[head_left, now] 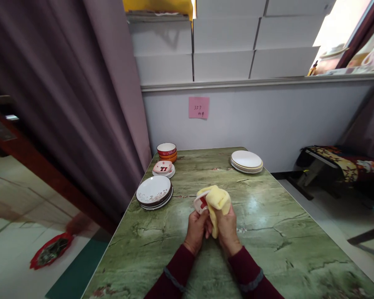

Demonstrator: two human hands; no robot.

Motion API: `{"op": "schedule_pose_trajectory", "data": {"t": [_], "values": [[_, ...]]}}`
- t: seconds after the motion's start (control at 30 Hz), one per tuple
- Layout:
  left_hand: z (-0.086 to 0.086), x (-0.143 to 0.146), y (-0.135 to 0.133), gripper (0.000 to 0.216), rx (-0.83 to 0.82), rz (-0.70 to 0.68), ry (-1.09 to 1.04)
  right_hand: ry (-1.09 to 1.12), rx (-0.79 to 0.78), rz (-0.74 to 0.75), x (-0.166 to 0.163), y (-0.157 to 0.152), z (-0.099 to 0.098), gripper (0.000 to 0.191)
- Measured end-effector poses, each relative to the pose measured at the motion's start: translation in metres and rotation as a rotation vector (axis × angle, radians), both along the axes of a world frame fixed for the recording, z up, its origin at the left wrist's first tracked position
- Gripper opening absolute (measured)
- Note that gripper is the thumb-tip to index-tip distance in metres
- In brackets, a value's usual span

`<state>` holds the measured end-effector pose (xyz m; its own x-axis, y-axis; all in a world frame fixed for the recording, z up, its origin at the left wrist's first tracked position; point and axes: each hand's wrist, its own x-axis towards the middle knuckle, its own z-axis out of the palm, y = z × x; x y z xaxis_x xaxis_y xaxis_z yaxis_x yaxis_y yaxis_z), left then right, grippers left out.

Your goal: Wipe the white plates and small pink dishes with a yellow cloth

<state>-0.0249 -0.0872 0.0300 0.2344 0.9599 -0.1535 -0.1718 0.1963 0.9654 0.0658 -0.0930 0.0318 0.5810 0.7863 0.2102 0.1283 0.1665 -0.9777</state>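
Over the middle of a green marble-patterned table (268,232), my left hand (197,229) is closed round a small white dish with red markings (200,203). A yellow cloth (216,200) is bunched in my right hand (227,227), whose fingers are closed, and it is pressed against the dish. The cloth covers most of the dish. Both hands touch each other above the tabletop.
At the table's left edge stand a stack of patterned plates (153,191), a small red-and-white dish on saucers (163,168) and stacked red and orange bowls (167,152). White plates (246,161) are stacked at the far right. A curtain hangs left; white boxes sit above the wall ledge.
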Motion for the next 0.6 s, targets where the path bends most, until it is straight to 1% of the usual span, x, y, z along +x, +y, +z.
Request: {"op": "schedule_pose_trajectory", "data": {"t": [0.07,0.13,0.27,0.3,0.37,0.43,0.47,0.53,0.6], "values": [[0.000,0.001,0.000,0.050,0.018,-0.037,0.069,-0.047,-0.002,0.016,0.011,0.001,0.005,0.052],[0.000,0.000,0.001,0.047,0.054,-0.027,0.142,-0.133,0.009,0.042,0.024,0.002,0.011,0.049],[0.003,-0.008,0.006,0.025,0.179,0.131,0.260,-0.348,0.057,0.118,0.047,0.001,0.027,0.044],[0.004,-0.011,0.008,0.021,0.211,0.170,0.282,-0.437,0.079,0.148,0.051,0.001,0.031,0.044],[0.006,-0.015,0.011,0.015,0.265,0.220,0.310,-0.713,0.157,0.220,0.057,0.000,0.040,0.047],[0.006,-0.016,0.011,0.016,0.296,0.231,0.311,-1.034,0.273,0.282,0.058,0.000,0.048,0.047],[0.006,-0.016,0.011,0.018,0.300,0.227,0.304,-1.154,0.332,0.301,0.058,-0.001,0.051,0.046],[0.004,-0.015,0.010,0.020,0.294,0.218,0.281,-1.254,0.414,0.316,0.055,-0.001,0.055,0.043],[0.001,-0.014,0.009,0.018,0.275,0.221,0.255,-1.260,0.441,0.314,0.053,0.000,0.055,0.043]]}}
